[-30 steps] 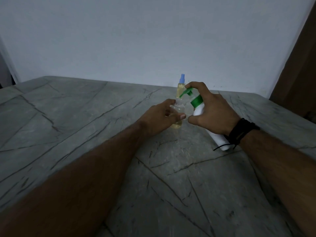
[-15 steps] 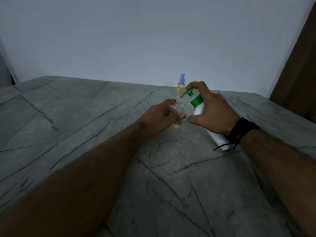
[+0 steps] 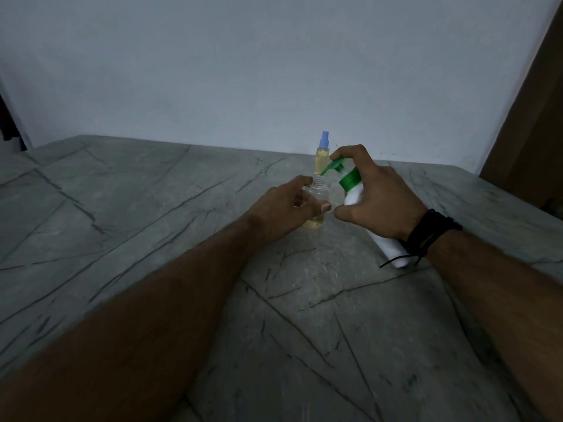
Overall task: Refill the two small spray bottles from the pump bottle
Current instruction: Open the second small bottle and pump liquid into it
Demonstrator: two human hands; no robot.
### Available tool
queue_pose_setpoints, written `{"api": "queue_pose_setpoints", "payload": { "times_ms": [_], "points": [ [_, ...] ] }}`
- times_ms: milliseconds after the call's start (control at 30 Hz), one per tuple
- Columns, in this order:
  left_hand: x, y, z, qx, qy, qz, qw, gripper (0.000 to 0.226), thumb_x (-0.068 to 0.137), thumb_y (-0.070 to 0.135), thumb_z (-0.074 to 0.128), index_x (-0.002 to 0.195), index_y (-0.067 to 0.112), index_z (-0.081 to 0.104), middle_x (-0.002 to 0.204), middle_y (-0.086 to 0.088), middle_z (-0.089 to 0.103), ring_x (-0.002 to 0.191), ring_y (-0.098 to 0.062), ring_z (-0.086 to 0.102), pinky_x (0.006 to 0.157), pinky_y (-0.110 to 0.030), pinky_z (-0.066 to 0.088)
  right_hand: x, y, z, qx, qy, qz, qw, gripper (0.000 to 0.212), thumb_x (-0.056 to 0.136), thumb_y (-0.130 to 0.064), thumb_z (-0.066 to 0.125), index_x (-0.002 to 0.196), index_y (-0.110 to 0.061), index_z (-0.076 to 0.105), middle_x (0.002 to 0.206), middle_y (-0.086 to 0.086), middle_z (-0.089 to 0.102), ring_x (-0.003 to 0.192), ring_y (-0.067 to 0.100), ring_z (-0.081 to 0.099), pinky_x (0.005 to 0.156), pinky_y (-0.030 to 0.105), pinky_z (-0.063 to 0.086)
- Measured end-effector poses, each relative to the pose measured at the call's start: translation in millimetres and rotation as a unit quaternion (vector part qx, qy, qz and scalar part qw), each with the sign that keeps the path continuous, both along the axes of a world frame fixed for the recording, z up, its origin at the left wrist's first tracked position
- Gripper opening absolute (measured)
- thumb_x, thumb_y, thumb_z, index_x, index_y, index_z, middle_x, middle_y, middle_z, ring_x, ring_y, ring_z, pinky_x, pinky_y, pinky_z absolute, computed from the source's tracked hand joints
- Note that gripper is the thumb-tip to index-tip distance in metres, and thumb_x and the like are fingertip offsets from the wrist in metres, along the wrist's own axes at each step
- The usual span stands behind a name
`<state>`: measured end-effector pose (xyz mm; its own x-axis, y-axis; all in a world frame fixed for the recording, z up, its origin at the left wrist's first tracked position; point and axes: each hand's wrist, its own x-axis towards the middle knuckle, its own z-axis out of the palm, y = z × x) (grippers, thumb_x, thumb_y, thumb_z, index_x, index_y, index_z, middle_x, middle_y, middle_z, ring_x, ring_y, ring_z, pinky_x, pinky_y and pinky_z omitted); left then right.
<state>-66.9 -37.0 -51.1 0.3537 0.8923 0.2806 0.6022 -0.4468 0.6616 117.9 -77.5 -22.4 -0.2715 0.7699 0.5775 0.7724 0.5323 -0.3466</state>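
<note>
My left hand (image 3: pixel 283 205) grips the open spray bottle (image 3: pixel 316 197); at its 3 o'clock, my right hand (image 3: pixel 380 196) grips the tilted pump bottle (image 3: pixel 355 190).

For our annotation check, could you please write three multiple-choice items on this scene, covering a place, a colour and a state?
1. Where does the capped spray bottle stand?
A. Behind the open bottle
B. In the left hand
C. Lying on the table

2. What colour is the pump head?
A. Blue
B. Green
C. Red

3. How is the open small bottle filled?
A. Full
B. A little at the bottom
C. Dry

Answers: 1 A, it stands upright farther back; 2 B, green nozzle under the right hand finger; 3 B, yellow liquid shows only low, below the left hand.
</note>
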Motion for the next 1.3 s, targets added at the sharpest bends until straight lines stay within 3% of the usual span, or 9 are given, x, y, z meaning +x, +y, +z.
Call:
{"api": "queue_pose_setpoints", "payload": {
  "times_ms": [133, 300, 533, 833, 1133, 1300],
  "points": [
    [-0.5, -3.2, 0.7, 0.013, -0.006, -0.004, 1.0, 0.06, 0.089, 0.051, 0.06, 0.14, 0.025, 0.041, 0.128, 0.004, 0.061, 0.103, -0.003, 0.051, 0.081, -0.019, 0.037, 0.4, 0.1, -0.6, 0.004, -0.003, -0.001, 1.0, 0.078, 0.067, -0.022, 0.077, 0.134, -0.038, 0.039, 0.071, -0.008, 0.059, 0.063, 0.011, 0.057, 0.059, 0.026, 0.043],
    [-1.0, -3.0, 0.5, 0.013, -0.011, -0.007, 1.0, 0.061, 0.089, 0.051, 0.06, 0.14, 0.025, 0.041, 0.128, 0.004, 0.061, 0.115, -0.012, 0.056, 0.084, -0.021, 0.039, -0.4, 0.3, -0.2, 0.0, -0.001, 0.0, 1.0, 0.075, 0.067, -0.021, 0.078, 0.131, -0.036, 0.041, 0.07, -0.008, 0.058, 0.061, 0.01, 0.057, 0.057, 0.025, 0.042],
    [-2.0, -2.2, -0.5, 0.02, -0.007, -0.005, 1.0, 0.061, 0.089, 0.053, 0.06, 0.14, 0.026, 0.041, 0.126, 0.006, 0.061, 0.104, -0.004, 0.054, 0.073, -0.011, 0.037, -0.7, 0.5, -0.4, 0.0, -0.003, -0.001, 1.0, 0.076, 0.067, -0.021, 0.077, 0.132, -0.035, 0.04, 0.072, -0.013, 0.057, 0.062, 0.006, 0.055, 0.058, 0.021, 0.038],
    [-0.8, -1.0, -0.9, 0.019, 0.0, 0.001, 1.0, 0.062, 0.089, 0.053, 0.059, 0.141, 0.026, 0.039, 0.131, 0.003, 0.059, 0.112, -0.009, 0.055, 0.081, -0.019, 0.038, -0.8, 0.3, -0.6, -0.002, 0.0, 0.001, 1.0, 0.073, 0.067, -0.022, 0.078, 0.129, -0.034, 0.041, 0.072, -0.011, 0.059, 0.064, 0.01, 0.058, 0.058, 0.024, 0.04],
    [-0.3, 1.1, -2.1, 0.022, -0.005, 0.001, 1.0, 0.062, 0.088, 0.054, 0.059, 0.141, 0.027, 0.04, 0.13, 0.005, 0.06, 0.101, -0.001, 0.05, 0.065, -0.006, 0.031, -0.2, 0.9, -0.5, -0.001, 0.003, 0.001, 1.0, 0.071, 0.066, -0.021, 0.078, 0.127, -0.031, 0.042, 0.076, -0.01, 0.061, 0.066, 0.012, 0.06, 0.061, 0.028, 0.046],
    [-1.2, 1.9, -3.0, 0.024, -0.006, 0.001, 1.0, 0.062, 0.088, 0.054, 0.059, 0.14, 0.028, 0.04, 0.129, 0.005, 0.06, 0.099, -0.002, 0.049, 0.066, -0.008, 0.033, -0.2, 0.1, -0.9, 0.004, 0.001, -0.003, 1.0, 0.076, 0.067, -0.022, 0.078, 0.132, -0.034, 0.041, 0.071, -0.013, 0.058, 0.064, 0.009, 0.058, 0.058, 0.023, 0.042]
  ]
}}
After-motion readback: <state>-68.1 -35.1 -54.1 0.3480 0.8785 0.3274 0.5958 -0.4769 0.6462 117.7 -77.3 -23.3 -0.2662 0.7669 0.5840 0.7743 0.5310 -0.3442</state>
